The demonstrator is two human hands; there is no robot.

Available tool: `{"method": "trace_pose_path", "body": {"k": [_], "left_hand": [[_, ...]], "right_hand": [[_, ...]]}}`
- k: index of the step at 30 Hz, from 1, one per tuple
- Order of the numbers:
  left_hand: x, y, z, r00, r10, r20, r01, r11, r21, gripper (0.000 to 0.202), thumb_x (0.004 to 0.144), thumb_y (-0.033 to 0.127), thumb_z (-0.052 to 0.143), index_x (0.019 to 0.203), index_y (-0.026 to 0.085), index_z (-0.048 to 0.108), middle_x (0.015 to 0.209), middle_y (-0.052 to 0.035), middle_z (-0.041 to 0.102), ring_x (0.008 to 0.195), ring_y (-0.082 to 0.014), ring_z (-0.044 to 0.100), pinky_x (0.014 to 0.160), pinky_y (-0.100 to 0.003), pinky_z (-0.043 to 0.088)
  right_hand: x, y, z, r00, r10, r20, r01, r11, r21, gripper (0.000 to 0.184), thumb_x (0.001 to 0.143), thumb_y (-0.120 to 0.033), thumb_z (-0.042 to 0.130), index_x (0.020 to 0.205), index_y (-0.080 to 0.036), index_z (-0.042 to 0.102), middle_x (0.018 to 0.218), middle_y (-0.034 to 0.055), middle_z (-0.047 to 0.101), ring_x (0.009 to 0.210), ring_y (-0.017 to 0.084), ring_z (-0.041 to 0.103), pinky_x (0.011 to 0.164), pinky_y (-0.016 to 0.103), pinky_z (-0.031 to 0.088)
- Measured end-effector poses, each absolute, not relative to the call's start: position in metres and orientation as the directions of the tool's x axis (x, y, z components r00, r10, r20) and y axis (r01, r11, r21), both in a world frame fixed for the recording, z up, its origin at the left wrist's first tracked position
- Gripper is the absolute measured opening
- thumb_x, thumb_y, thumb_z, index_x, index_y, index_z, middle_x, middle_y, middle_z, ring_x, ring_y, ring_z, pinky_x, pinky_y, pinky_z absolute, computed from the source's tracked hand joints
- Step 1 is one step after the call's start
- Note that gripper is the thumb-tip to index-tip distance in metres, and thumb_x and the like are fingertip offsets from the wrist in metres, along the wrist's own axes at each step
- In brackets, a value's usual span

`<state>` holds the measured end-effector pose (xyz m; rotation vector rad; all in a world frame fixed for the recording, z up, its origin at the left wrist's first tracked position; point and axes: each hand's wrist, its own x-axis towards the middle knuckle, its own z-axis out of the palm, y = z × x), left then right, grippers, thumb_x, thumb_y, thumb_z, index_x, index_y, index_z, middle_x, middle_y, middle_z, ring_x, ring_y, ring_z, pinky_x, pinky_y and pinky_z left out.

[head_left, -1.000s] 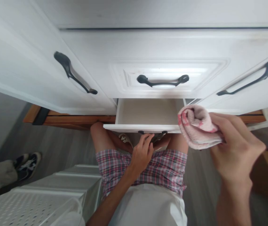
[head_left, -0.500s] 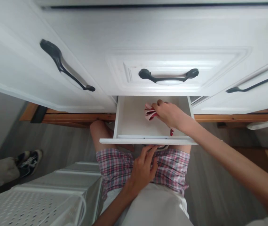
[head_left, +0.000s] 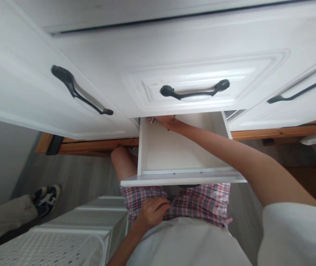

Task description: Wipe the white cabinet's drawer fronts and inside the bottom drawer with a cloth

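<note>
A white drawer [head_left: 152, 155] stands pulled out below a closed white drawer front with a dark handle [head_left: 194, 92]. My right hand [head_left: 165, 121] reaches to the drawer's back left corner, mostly hidden under the upper drawer front. A bit of the pink cloth [head_left: 151, 119] shows at its fingertips. Its fingers are hidden, so the grip is unclear. My left hand [head_left: 153, 212] rests on my plaid shorts [head_left: 202, 205] below the drawer front, fingers curled, with nothing visible in it.
White cabinet doors with dark handles [head_left: 77, 92] flank the drawer on both sides. A white perforated plastic basket [head_left: 63, 236] stands at my left. Another person's shoe and trouser leg [head_left: 45, 199] are on the grey floor at far left. A wooden base runs under the cabinet.
The drawer has come further out. My right hand carried the pink cloth from in front of the drawer to its back left corner. My left hand left the drawer handle and settled on my shorts.
</note>
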<state>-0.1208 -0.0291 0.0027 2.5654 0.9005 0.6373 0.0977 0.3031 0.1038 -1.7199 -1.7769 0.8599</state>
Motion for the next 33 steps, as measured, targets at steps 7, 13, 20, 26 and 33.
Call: {"method": "trace_pose_path", "body": {"k": [7,13,20,26,33], "left_hand": [[-0.206,0.075,-0.032,0.335,0.941,0.045,0.913,-0.336,0.231,0.027,0.097,0.02,0.054,0.107,0.021,0.079,0.115,-0.0159,0.076,0.106,-0.0339,0.072,0.093,-0.049,0.063],[-0.188,0.175,-0.037,-0.248,0.966,0.074,0.969,0.245,0.046,0.057,0.106,0.038,0.05,0.157,0.012,0.051,0.169,-0.0308,0.035,0.151,-0.0515,0.04,0.113,-0.069,0.045],[-0.177,0.199,-0.037,-0.433,0.9,0.039,0.901,0.434,-0.006,0.055,0.106,0.045,0.048,0.145,0.005,0.051,0.14,-0.0291,0.06,0.129,-0.0465,0.058,0.099,-0.059,0.055],[-0.173,0.2,-0.037,-0.451,0.891,0.044,0.891,0.453,-0.036,0.052,0.105,0.043,0.051,0.141,0.006,0.054,0.137,-0.0269,0.063,0.129,-0.046,0.058,0.1,-0.056,0.054],[-0.173,0.201,-0.039,-0.456,0.887,0.065,0.887,0.459,-0.044,0.049,0.105,0.043,0.05,0.137,0.007,0.056,0.136,-0.0269,0.064,0.127,-0.0467,0.059,0.099,-0.056,0.054]], "right_hand": [[0.109,0.315,0.096,-0.374,0.918,-0.134,0.545,0.101,-0.832,0.032,0.11,-0.021,0.044,0.096,-0.016,0.073,0.097,0.0075,0.082,0.083,0.017,0.073,0.083,0.027,0.061],[0.124,0.287,0.09,-0.599,0.792,-0.119,0.696,0.442,-0.566,0.024,0.107,-0.018,0.051,0.127,-0.016,0.063,0.14,0.0176,0.068,0.115,0.028,0.068,0.096,0.042,0.059],[0.121,0.205,0.076,-0.857,0.472,-0.207,0.514,0.806,-0.294,0.036,0.105,-0.015,0.048,0.14,-0.012,0.056,0.145,0.0237,0.056,0.122,0.036,0.059,0.101,0.053,0.054],[0.11,0.156,0.08,-0.92,0.285,-0.27,0.381,0.814,-0.438,0.038,0.107,-0.016,0.049,0.144,-0.011,0.052,0.141,0.0212,0.058,0.111,0.029,0.063,0.087,0.041,0.058],[0.144,0.198,0.105,-0.916,0.297,-0.27,0.395,0.79,-0.47,0.031,0.101,-0.013,0.055,0.13,-0.016,0.065,0.128,0.016,0.064,0.111,0.028,0.062,0.086,0.037,0.053]]}}
